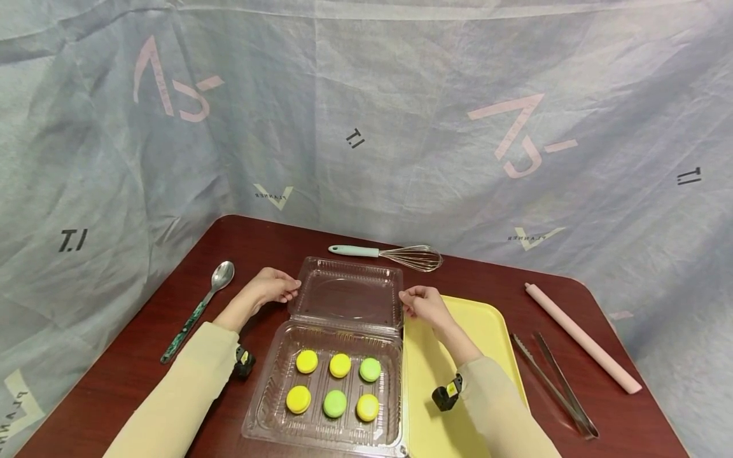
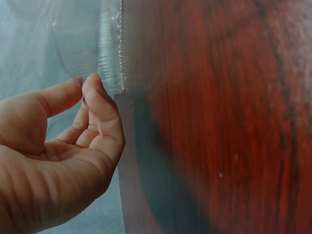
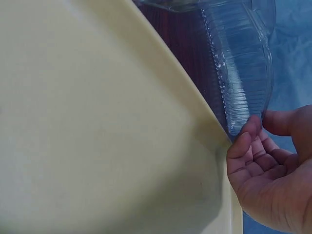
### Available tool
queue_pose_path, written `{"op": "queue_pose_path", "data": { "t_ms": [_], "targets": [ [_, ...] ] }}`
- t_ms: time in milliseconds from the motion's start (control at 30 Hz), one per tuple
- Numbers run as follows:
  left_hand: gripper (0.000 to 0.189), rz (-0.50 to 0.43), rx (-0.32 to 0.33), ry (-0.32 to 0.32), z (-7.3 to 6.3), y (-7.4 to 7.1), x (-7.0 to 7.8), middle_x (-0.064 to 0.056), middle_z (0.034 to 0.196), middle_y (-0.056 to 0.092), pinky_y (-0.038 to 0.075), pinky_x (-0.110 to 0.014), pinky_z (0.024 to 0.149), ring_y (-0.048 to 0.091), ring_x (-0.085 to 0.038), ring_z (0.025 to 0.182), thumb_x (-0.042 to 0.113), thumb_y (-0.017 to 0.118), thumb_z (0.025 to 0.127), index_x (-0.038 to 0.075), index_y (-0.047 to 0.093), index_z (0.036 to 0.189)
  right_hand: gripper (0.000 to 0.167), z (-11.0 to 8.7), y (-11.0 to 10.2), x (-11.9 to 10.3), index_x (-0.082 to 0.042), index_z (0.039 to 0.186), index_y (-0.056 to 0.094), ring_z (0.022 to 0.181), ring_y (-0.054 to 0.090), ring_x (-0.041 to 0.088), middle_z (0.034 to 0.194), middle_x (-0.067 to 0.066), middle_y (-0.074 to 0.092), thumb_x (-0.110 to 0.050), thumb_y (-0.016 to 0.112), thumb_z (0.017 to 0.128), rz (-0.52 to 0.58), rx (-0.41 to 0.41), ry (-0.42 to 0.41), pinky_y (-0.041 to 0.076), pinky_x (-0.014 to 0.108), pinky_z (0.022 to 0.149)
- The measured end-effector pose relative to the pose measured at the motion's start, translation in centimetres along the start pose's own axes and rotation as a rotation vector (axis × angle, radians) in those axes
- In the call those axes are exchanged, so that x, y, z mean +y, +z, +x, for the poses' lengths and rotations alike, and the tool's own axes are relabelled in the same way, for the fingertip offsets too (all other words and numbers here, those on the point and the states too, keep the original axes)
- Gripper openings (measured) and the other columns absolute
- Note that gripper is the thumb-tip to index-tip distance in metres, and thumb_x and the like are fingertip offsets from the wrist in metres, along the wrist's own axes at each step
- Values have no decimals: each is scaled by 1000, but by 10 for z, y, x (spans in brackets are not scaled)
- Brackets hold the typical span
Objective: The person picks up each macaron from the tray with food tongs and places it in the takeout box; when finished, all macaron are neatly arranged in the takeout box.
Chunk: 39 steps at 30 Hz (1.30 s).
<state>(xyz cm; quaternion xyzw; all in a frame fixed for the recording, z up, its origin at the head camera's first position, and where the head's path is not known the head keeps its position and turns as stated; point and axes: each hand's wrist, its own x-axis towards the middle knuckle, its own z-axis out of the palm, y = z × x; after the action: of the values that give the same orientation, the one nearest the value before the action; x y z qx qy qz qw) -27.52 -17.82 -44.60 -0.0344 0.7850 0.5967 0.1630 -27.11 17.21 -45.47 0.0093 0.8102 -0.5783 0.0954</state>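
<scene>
A clear plastic clamshell box [image 1: 263, 407] stands on the table with its hinged lid [image 1: 346, 299] swung up at the back. Several yellow macarons [image 1: 307, 361] and green macarons [image 1: 335, 403] sit in two rows in its base. My left hand [image 1: 269, 287] pinches the lid's left edge between thumb and fingertips; the left wrist view shows the ribbed lid corner [image 2: 111, 68] at those fingertips. On the opposite side, my right hand [image 1: 426, 305] pinches the lid's right edge, and the right wrist view has the lid's ribbed side [image 3: 239, 83] between thumb and forefinger.
A yellow tray [image 1: 475, 318] lies right of the box, under my right forearm. Metal tongs [image 1: 558, 381] and a pink rolling pin [image 1: 584, 337] rest farther right. Behind the lid is a whisk [image 1: 395, 253]; a spoon [image 1: 200, 308] lies at the left. Grey cloth [image 1: 366, 127] hangs behind the table.
</scene>
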Motion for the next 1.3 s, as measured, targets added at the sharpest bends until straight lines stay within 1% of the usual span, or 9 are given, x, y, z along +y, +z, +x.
{"op": "queue_pose_path", "data": {
  "t_ms": [100,300,467,567,667,833,967,1100,1300],
  "targets": [
    [22,28,14,10,-2,1,1,-2,73,63,49,-17,59,55,-6,61,7,60,98,-14,62,104,18,0,0,-1,7,96,61,64,52,17,73,8,57,-10,61,99,6,8,-10,45,27,60],
    [23,69,44,49,-8,-1,6,-3,76,63,49,-19,61,56,-8,65,10,61,99,-12,64,105,17,-3,-3,-8,7,97,61,61,46,12,69,4,53,-10,61,99,3,24,-41,38,23,55],
    [24,109,77,91,-14,-5,14,-2,79,63,50,-24,65,56,-11,69,14,63,99,-8,66,107,17,-6,-6,-17,7,98,61,61,46,12,69,2,52,-10,61,99,3,25,-67,38,22,55],
    [25,135,96,113,-18,-8,20,-1,78,61,48,-25,65,54,-12,70,17,64,98,-6,68,108,15,-8,-9,-21,7,97,61,60,46,11,68,0,52,-8,61,99,11,21,-94,39,20,54],
    [25,138,104,130,-23,-11,24,-1,77,58,46,-26,64,52,-12,69,18,65,98,-4,69,109,14,-11,-12,-26,8,98,60,59,46,11,68,0,53,-7,61,98,20,13,-124,40,20,54],
    [27,103,99,155,-34,-15,29,-1,76,59,48,-28,65,52,-12,68,20,68,96,-3,69,109,15,-21,-16,-36,8,100,59,62,48,13,71,2,54,-7,61,99,33,-3,-143,42,24,56],
    [29,36,70,187,-43,-17,34,-1,75,61,47,-23,60,53,-9,64,18,68,96,-7,67,111,18,-31,-19,-44,10,104,58,64,50,15,72,4,55,-7,59,100,43,-5,-145,44,26,59],
    [29,-45,48,206,-53,-16,38,-2,75,63,46,-20,56,53,-7,62,13,65,97,-11,64,113,21,-40,-22,-49,14,105,56,64,51,14,73,5,54,-7,57,101,67,-1,-152,44,24,59],
    [30,-116,33,235,-64,-16,41,0,76,64,46,-19,58,55,-7,64,18,62,101,-11,61,111,18,-54,-23,-54,12,104,56,66,55,14,76,6,56,-6,52,103,175,-37,-160,48,24,63]
  ]
}}
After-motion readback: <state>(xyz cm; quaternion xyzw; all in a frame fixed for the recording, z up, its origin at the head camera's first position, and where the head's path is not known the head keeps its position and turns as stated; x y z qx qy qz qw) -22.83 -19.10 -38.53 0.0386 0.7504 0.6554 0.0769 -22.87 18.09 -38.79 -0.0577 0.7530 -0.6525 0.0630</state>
